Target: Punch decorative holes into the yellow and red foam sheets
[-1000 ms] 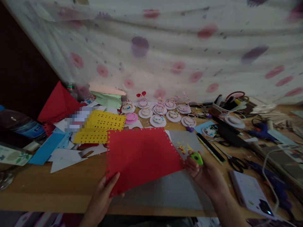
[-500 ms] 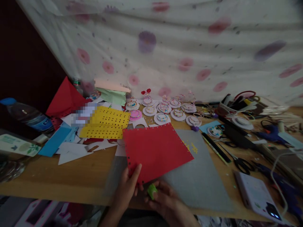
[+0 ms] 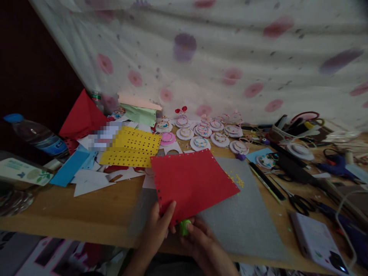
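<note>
My left hand [image 3: 161,224] grips a sheet of red paper [image 3: 192,180] by its near left corner, thumb on top. Small punched holes run along the sheet's left and far edges. A small green craft punch [image 3: 184,227] is held in my right hand [image 3: 202,239], with the thumb on top of it. The punch is at the paper's near edge, close to the left corner. My right fingers are partly hidden beneath. Under the paper lies a grey mat [image 3: 244,222] with tiny yellow paper bits [image 3: 238,179] on it.
Yellow punched paper [image 3: 130,147] and white scraps [image 3: 92,182] lie to the left, near a bottle [image 3: 37,138]. Several small round white paper stands [image 3: 200,144] fill the back. Scissors [image 3: 299,201], a pen [image 3: 267,182] and a phone [image 3: 317,241] are on the right.
My right hand has brought the green punch up to the red paper's near edge. My left hand keeps its hold on the corner. The whole view has shifted slightly.
</note>
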A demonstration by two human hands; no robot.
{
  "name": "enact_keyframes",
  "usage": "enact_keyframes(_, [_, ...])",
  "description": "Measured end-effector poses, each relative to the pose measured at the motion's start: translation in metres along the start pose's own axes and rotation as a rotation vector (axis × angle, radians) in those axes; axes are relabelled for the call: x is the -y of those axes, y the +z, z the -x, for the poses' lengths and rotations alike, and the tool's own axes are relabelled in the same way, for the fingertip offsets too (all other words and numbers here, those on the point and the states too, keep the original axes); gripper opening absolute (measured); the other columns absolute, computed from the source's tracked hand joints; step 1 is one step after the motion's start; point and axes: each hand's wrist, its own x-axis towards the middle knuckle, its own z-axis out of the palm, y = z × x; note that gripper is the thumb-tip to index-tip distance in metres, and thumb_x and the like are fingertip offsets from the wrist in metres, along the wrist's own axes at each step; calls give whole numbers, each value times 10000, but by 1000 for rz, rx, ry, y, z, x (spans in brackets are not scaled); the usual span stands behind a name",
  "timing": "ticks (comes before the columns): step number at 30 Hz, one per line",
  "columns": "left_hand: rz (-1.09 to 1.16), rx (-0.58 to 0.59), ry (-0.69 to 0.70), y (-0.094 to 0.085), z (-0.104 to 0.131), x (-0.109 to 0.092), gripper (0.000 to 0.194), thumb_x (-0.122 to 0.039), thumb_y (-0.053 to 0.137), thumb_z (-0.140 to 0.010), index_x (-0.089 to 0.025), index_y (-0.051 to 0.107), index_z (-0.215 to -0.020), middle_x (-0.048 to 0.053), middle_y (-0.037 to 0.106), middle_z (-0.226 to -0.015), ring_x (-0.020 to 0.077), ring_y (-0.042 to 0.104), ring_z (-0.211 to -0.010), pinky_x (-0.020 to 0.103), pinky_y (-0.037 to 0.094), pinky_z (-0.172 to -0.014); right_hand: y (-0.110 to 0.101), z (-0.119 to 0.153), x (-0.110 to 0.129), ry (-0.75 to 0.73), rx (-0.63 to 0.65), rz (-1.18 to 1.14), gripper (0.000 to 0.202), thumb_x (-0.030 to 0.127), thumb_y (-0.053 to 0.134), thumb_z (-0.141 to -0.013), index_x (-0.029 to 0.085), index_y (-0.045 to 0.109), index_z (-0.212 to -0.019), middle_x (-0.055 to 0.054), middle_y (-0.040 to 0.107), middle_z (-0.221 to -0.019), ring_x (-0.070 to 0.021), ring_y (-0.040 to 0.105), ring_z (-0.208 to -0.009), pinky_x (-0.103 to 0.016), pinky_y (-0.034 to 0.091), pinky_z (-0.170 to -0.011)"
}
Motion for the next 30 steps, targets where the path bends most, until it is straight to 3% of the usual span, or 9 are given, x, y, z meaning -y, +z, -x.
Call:
enact_keyframes(8, [-62, -13, -4, -3, 0, -3, 475, -595, 600, -742, -177, 571, -966, -91, 456, -365, 73, 369, -300, 153, 211, -323, -2, -2, 0, 12, -28, 45, 281, 361, 800, -703, 160, 696, -869, -43, 673, -859, -140, 593, -768, -223, 474, -650])
enact_keyframes(16, [-33, -23, -2, -3, -1, -5, 472, -594, 626, -716, -182, 576, -939, -90, 457, -349, 81, 372, -286, 158, 200, -316, -2, -5, -1, 9, -57, 79, 278, 376, 794, -704, 173, 693, -866, -44, 686, -888, -150, 601, -775, -230, 471, -646])
enact_keyframes(23, [-15, -6, 1, -2, 0, -5, 443, -572, 636, -715, -187, 565, -923, -93, 468, -387, 80, 407, -306, 153, 217, -312, 4, -4, 1, -1, -11, 63, 299, 394, 783, -719, 162, 704, -892, -40, 694, -831, -109, 602, -625, -220, 458, -567])
enact_keyframes(30, [-37, 8, -7, -1, -3, 1, 470, -595, 632, -711, -182, 565, -926, -89, 474, -384, 80, 407, -300, 153, 223, -306, 14, -4, 9, -9, 28, -24, 254, 334, 767, -755, 135, 717, -904, -60, 716, -863, -122, 630, -740, -206, 478, -635])
